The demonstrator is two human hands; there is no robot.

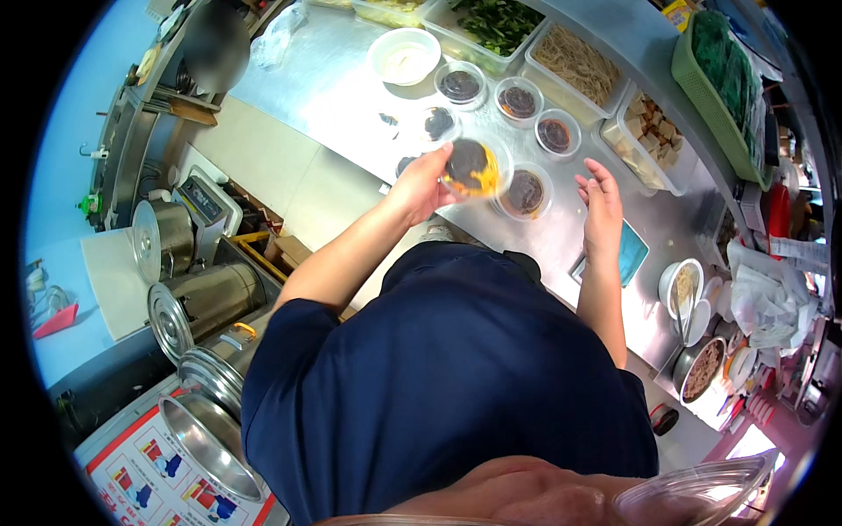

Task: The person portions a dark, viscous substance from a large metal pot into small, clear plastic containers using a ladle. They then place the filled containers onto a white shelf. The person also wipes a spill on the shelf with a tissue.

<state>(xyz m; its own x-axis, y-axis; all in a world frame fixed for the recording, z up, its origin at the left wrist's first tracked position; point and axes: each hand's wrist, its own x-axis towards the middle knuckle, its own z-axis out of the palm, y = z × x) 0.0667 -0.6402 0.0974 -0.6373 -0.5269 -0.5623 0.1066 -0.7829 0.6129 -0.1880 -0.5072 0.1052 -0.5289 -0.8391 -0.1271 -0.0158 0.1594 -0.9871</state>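
My left hand (pixel 421 187) grips the rim of a clear round plastic tub (pixel 490 167), lifted above the steel counter (pixel 329 105). Inside that tub are a dark mass and something yellow-orange. My right hand (pixel 600 210) hovers to the right, fingers apart and holding nothing. Between the hands sits a similar tub (pixel 524 192) with dark contents, partly overlapped by the held one. Farther back stand more such tubs, including one with dark sauce (pixel 460 84), another with reddish edges (pixel 518 100) and a smaller-looking one (pixel 556 135). Another tub (pixel 437 123) lies in glare.
A white bowl (pixel 404 56) and boxes of chopped greens (pixel 490 26), noodles (pixel 575 62) and tofu-like cubes (pixel 648 135) line the back. A blue-topped device (pixel 633 253) lies right. Metal pots (pixel 207 299) stand left. A green basket (pixel 714 98) sits on the shelf.
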